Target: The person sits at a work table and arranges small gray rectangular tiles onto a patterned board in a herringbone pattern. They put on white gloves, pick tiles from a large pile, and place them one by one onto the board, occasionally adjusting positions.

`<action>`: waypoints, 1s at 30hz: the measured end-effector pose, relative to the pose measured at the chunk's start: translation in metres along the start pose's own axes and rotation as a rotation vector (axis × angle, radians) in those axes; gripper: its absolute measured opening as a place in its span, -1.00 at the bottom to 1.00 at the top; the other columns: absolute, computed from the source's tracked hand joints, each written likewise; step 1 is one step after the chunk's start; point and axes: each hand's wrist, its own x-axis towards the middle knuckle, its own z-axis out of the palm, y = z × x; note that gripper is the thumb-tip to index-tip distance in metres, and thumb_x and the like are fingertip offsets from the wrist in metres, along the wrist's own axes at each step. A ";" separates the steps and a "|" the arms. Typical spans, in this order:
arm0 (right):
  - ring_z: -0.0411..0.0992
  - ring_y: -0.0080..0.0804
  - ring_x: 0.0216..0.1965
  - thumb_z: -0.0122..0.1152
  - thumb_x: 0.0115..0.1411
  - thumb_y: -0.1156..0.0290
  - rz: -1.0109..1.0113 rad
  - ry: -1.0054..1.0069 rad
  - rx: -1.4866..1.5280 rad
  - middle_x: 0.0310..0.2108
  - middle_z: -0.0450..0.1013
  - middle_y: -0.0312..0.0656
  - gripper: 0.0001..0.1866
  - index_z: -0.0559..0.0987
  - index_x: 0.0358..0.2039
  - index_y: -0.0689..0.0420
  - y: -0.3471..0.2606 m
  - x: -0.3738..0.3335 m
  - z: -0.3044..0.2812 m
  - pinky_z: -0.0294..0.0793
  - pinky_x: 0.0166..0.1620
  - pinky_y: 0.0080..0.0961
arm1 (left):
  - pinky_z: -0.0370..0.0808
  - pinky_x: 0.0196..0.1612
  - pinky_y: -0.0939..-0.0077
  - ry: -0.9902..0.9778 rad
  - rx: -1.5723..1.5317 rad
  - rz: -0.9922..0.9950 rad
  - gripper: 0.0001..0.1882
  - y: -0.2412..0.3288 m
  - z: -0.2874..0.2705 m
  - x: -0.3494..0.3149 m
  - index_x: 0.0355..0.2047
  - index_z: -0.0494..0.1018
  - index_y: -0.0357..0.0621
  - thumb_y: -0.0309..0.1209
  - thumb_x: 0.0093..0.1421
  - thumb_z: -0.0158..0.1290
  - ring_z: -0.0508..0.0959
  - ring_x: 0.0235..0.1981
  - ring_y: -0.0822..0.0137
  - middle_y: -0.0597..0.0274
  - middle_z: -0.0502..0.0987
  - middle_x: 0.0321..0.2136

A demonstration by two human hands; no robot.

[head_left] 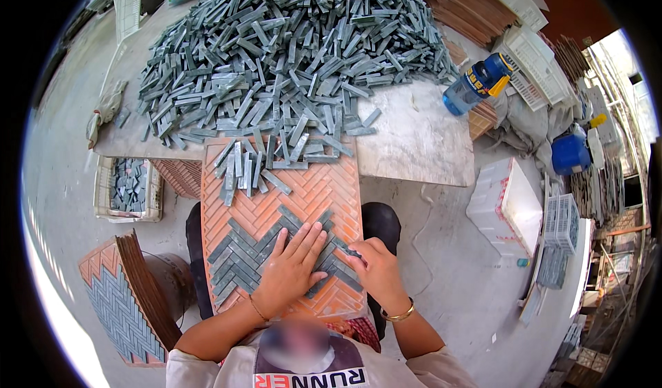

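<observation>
An orange tray with herringbone slots lies in front of me. Grey-green stone strips fill part of its lower half in a zigzag. My left hand rests flat over the laid strips, its fingers stretched out and slightly apart. To the right, my right hand pinches a short stone strip at the edge of the laid pattern. Loose strips lie across the tray's far end. Beyond them a big heap of the same strips covers the table.
The table carries a blue bottle at right. A white crate of stone pieces sits on the floor at left. Below it, a filled herringbone tray leans on a stack beside a bucket. A white foam box stands at right.
</observation>
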 end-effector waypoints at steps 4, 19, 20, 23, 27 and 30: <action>0.42 -0.32 -0.53 0.30 -0.04 0.54 0.051 -0.044 -0.006 -0.40 0.44 -0.15 -0.80 0.56 -0.34 0.19 0.002 0.000 0.001 0.42 -0.43 -0.48 | -0.08 0.30 0.06 -0.024 -0.042 0.081 -0.21 0.016 0.006 0.007 0.26 0.09 -0.18 0.03 0.13 -0.05 0.07 0.31 0.19 0.13 0.09 0.29; 0.42 -0.06 -0.31 0.23 0.00 0.50 -0.245 0.080 -0.187 -0.30 0.41 -0.11 -0.75 0.48 -0.26 0.17 0.026 0.157 0.029 0.44 -0.27 -0.30 | -0.06 0.30 0.08 -0.041 0.051 0.142 -0.26 0.015 0.008 0.013 0.23 0.16 -0.15 0.02 0.13 -0.03 0.09 0.30 0.25 0.19 0.13 0.27; 0.42 -0.05 -0.32 0.24 -0.01 0.51 -0.229 0.069 -0.173 -0.31 0.40 -0.09 -0.78 0.46 -0.32 0.18 0.026 0.152 0.027 0.44 -0.28 -0.29 | -0.07 0.30 0.08 -0.039 0.048 0.128 -0.25 0.015 0.007 0.009 0.23 0.15 -0.14 0.03 0.14 -0.05 0.09 0.30 0.26 0.20 0.13 0.27; 0.46 -0.39 -0.42 0.27 0.02 0.50 -0.068 -0.046 0.057 -0.42 0.46 -0.17 -0.79 0.51 -0.29 0.21 0.023 0.116 0.011 0.45 -0.33 -0.51 | -0.10 0.30 0.06 -0.064 0.056 0.096 -0.25 0.012 0.007 -0.005 0.24 0.14 -0.13 0.08 0.16 -0.12 0.08 0.30 0.27 0.21 0.12 0.28; 0.41 -0.68 -0.47 0.24 0.09 0.51 0.264 -0.314 0.337 -0.49 0.48 -0.26 -0.83 0.51 -0.29 0.25 0.014 0.037 -0.015 0.45 -0.37 -0.68 | -0.06 0.29 0.07 -0.105 0.063 0.089 -0.26 0.011 -0.002 -0.020 0.24 0.14 -0.16 0.06 0.17 -0.14 0.09 0.30 0.27 0.20 0.11 0.28; 0.48 -0.42 -0.53 0.22 0.07 0.53 0.295 -0.250 0.337 -0.50 0.49 -0.11 -0.86 0.50 -0.34 0.27 0.006 -0.001 -0.018 0.45 -0.42 -0.55 | -0.05 0.29 0.07 -0.099 0.073 0.105 -0.27 0.012 -0.003 -0.024 0.22 0.16 -0.17 0.05 0.18 -0.15 0.10 0.29 0.26 0.18 0.12 0.27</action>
